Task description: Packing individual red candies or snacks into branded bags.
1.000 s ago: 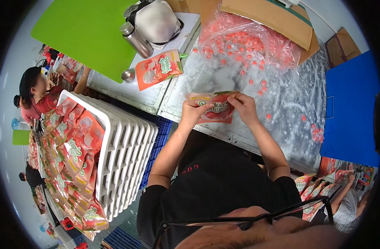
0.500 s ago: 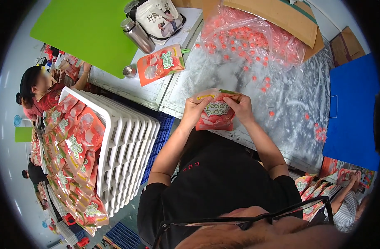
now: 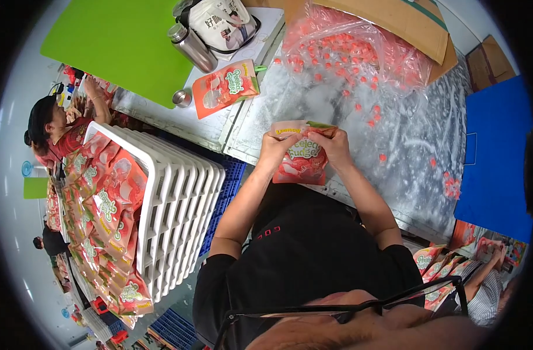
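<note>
Between my hands, in front of my chest at the table's near edge, is a red and pink candy pouch (image 3: 301, 166) with its printed front toward me. My left hand (image 3: 276, 147) pinches its upper left part, thumb on the front. On the upper right side, my right hand (image 3: 334, 146) grips it the same way, near a green strip at the top corner. The fingers behind the pouch are hidden. Small wrapped red candies (image 3: 374, 116) lie scattered on the grey tabletop (image 3: 406, 134) beyond my hands.
A carton (image 3: 394, 26) with a clear bag of candies stands at the back. Left are a flat pouch (image 3: 225, 90), a steel flask (image 3: 192, 48), white stacked crates (image 3: 179, 204) full of pouches, and a co-worker (image 3: 59, 125). A blue panel (image 3: 496, 157) stands right.
My hands stay on the pouch. Both thumbs have moved slightly, and its upper part now looks flatter and wider. The co-worker at left has raised an arm.
</note>
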`<state>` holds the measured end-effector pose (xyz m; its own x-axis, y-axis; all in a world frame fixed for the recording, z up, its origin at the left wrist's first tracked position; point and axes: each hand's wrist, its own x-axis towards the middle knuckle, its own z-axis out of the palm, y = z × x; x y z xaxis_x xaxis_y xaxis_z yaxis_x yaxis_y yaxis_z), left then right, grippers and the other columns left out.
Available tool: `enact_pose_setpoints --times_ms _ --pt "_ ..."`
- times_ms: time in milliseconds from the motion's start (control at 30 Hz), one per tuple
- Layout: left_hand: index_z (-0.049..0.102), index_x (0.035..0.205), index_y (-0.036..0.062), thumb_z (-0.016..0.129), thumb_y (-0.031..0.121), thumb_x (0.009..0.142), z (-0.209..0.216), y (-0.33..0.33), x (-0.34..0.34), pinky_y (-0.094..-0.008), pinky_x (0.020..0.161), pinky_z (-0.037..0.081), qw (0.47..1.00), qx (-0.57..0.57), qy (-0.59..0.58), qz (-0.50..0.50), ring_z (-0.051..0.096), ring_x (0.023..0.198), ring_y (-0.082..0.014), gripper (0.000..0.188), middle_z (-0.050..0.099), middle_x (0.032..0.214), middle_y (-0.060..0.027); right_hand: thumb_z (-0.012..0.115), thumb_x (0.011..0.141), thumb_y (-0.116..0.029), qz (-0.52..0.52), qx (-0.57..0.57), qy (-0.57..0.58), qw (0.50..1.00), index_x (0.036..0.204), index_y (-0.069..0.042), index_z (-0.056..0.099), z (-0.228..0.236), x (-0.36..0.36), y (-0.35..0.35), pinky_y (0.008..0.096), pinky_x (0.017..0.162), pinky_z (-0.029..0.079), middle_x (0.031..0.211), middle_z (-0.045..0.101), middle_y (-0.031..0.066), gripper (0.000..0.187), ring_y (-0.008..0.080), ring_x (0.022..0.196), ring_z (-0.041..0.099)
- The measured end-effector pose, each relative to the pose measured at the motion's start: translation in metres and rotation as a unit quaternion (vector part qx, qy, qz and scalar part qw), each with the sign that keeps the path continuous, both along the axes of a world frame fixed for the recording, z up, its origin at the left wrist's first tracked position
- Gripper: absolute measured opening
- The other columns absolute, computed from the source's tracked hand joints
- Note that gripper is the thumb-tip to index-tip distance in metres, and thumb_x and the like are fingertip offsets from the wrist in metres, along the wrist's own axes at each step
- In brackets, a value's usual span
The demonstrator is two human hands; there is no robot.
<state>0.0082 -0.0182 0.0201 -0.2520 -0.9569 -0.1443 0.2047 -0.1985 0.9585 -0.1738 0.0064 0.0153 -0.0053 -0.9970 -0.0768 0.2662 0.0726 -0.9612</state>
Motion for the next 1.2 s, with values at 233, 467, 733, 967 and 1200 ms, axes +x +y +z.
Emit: enact_pose_setpoints --times_ms 233,467,733,967,1200 --pt "0.067 0.111 -0.0046 0.061 0.021 0.1 -0.001 -0.002 0.012 -0.0311 0.079 0.057 0.988 0.118 0.097 -0.022 0.07 0.088 -0.0175 0.028 0.073 0.102 -0.0123 0.069 0.091 -0.01 0.021 0.049 -0.094 0.994 0.104 0.004 0.071 -0.031 -0.008 -0.003 0.0249 0.078 0.052 0.095 0.072 0.0039 0.019 0.009 0.085 0.064" --pt "0.047 0.141 -0.0043 0.062 0.027 0.098 -0.024 -0.001 -0.001 -0.0457 0.091 0.054 0.886 -0.157 -0.395 0.182 0.067 0.105 -0.0333 0.056 0.039 0.148 -0.0309 0.065 0.094 -0.01 -0.049 0.025 -0.046 0.997 0.107 0.003 0.07 -0.048 -0.001 -0.009 0.0263 0.082 0.052 0.1 0.071 0.0047 0.019 0.0105 0.088 0.064" --pt "0.027 0.153 -0.0011 0.062 0.063 0.083 -0.057 0.045 -0.027 -0.0646 0.117 0.005 0.738 -0.381 -0.548 -0.097 0.014 0.149 -0.0465 0.101 0.016 0.161 -0.0272 0.06 0.098 -0.009 -0.058 0.096 -0.167 0.98 0.114 -0.001 0.064 -0.069 0.003 -0.021 0.029 0.092 0.048 0.108 0.068 0.0039 0.019 0.0123 0.1 0.062" --pt "0.027 0.154 -0.0004 0.06 0.064 0.084 -0.059 0.043 -0.031 -0.0659 0.116 0.007 0.73 -0.379 -0.56 -0.099 0.013 0.15 -0.0455 0.101 0.013 0.162 -0.0272 0.062 0.097 -0.009 -0.083 0.094 -0.142 0.982 0.106 -0.003 0.065 -0.08 -0.001 -0.019 0.026 0.08 0.051 0.104 0.067 0.0036 0.011 0.011 0.093 0.063" --pt "0.041 0.143 -0.0061 0.08 0.011 0.08 -0.034 0.017 0.0 -0.0438 0.106 0.044 0.902 -0.189 -0.294 0.251 0.053 0.128 -0.0322 0.076 0.046 0.145 -0.0279 0.064 0.095 -0.007 -0.039 0.014 -0.126 0.991 0.104 0.0 0.067 -0.029 0.008 -0.006 0.025 0.076 0.053 0.094 0.068 0.0009 0.011 0.0082 0.083 0.063"
